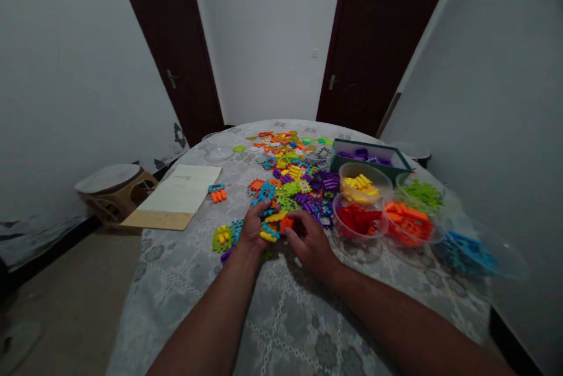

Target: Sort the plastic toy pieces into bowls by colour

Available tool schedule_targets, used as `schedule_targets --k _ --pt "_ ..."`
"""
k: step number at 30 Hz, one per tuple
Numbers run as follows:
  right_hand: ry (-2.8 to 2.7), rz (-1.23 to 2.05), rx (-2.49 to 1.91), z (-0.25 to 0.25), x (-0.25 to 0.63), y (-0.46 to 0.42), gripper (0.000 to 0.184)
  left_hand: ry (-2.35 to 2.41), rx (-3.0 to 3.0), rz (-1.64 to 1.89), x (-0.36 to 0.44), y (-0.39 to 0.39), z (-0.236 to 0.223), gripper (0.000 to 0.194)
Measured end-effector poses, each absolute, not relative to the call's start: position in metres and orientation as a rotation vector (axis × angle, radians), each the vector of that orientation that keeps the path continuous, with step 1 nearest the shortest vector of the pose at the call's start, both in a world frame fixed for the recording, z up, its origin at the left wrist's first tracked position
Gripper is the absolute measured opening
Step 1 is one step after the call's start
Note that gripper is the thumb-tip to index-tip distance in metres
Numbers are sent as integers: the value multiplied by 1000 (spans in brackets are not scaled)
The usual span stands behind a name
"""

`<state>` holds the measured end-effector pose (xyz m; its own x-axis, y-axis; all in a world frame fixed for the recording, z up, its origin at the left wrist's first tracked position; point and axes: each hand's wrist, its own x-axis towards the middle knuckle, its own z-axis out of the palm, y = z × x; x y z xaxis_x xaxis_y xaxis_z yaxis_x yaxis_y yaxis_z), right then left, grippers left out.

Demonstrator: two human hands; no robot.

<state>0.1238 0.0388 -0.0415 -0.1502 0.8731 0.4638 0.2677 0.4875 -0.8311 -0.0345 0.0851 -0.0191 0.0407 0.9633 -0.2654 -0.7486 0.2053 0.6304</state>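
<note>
Here, I am looking down at both hands working at the near edge of the heap of plastic blocks (292, 185), my landmark on the tabletop (285, 317). My left hand (253, 228) is closing its grip on a small cluster of joined blocks (269, 224), blue, yellow and green, at the heap's near side. My right hand (311, 242) is pinching an orange block (287, 223) in a narrow grip, pressing it against that cluster. A green and yellow piece (222, 237) is lying just left of the left hand. Right of the heap, clear bowls are holding sorted blocks: the yellow bowl (364, 183), the red bowl (359, 219), the orange bowl (409, 222), with a teal box (369, 154) behind them. Left of the heap, a paper sheet (182, 190) is lying flat.
</note>
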Motion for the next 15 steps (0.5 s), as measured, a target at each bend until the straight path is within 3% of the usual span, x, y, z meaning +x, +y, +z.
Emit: schedule_targets --k 6,15 --pt "-1777 635 -995 -34 124 36 31 669 344 1252 -35 86 -15 18" --pt "-1664 890 -912 -33 125 40 32 785 430 1281 -26 84 -16 20"
